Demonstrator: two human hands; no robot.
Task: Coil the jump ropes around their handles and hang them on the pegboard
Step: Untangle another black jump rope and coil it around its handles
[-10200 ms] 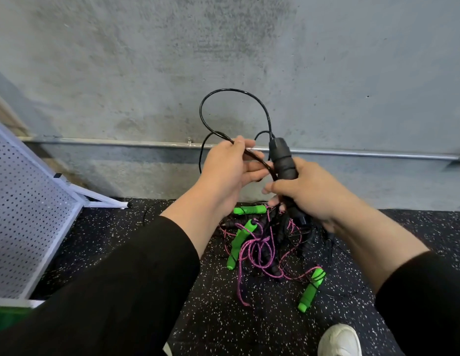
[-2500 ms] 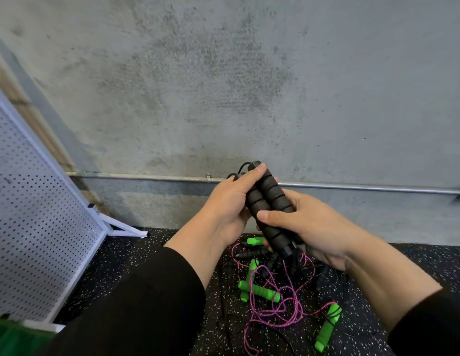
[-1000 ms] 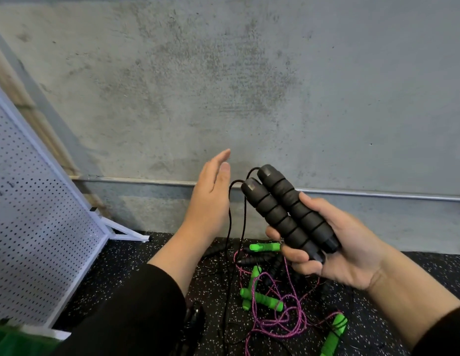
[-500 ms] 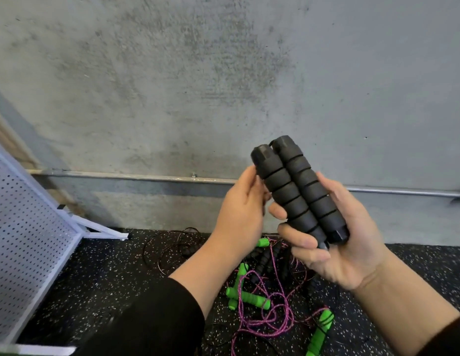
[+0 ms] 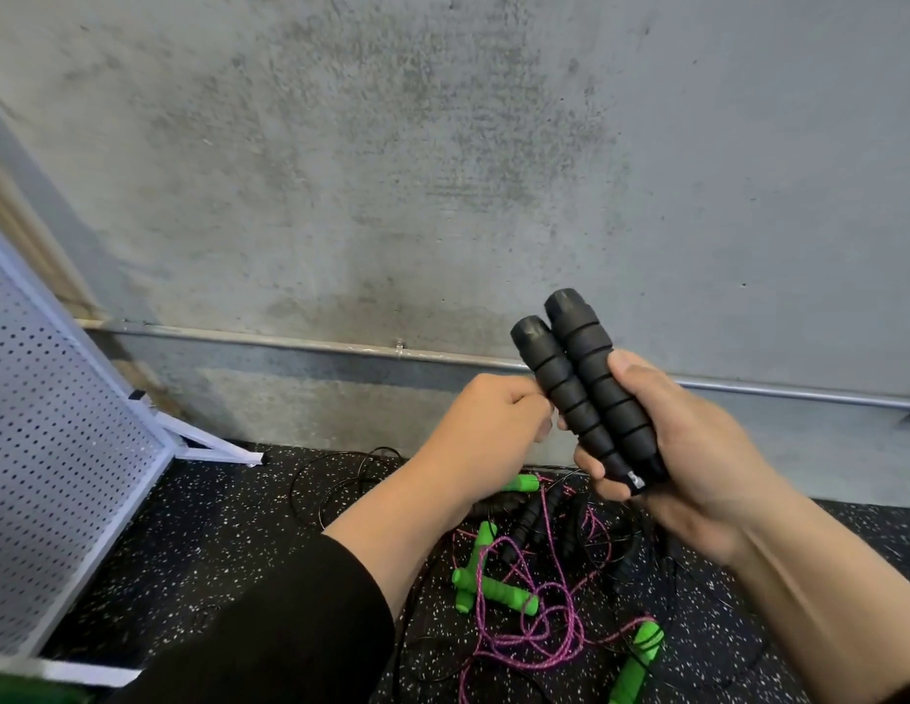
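My right hand (image 5: 696, 449) grips two black ribbed foam handles (image 5: 585, 388) of a jump rope, held side by side and tilted up to the left. My left hand (image 5: 488, 429) is curled tight against the left side of the handles, thumb and fingers pinched together on the rope's thin black cord, which the hand mostly hides. A loose loop of black cord (image 5: 331, 480) lies on the floor below. The white pegboard (image 5: 52, 449) stands at the far left, leaning on its frame.
A tangle of jump ropes lies on the speckled black floor under my hands: green handles (image 5: 493, 591), pink cord (image 5: 534, 637) and more black handles (image 5: 524, 520). A metal pipe (image 5: 290, 343) runs along the concrete wall behind.
My left hand was open and away from the handles a second ago; it has closed in and curled against them. My right hand has kept hold of both black handles and tilted them more upright.
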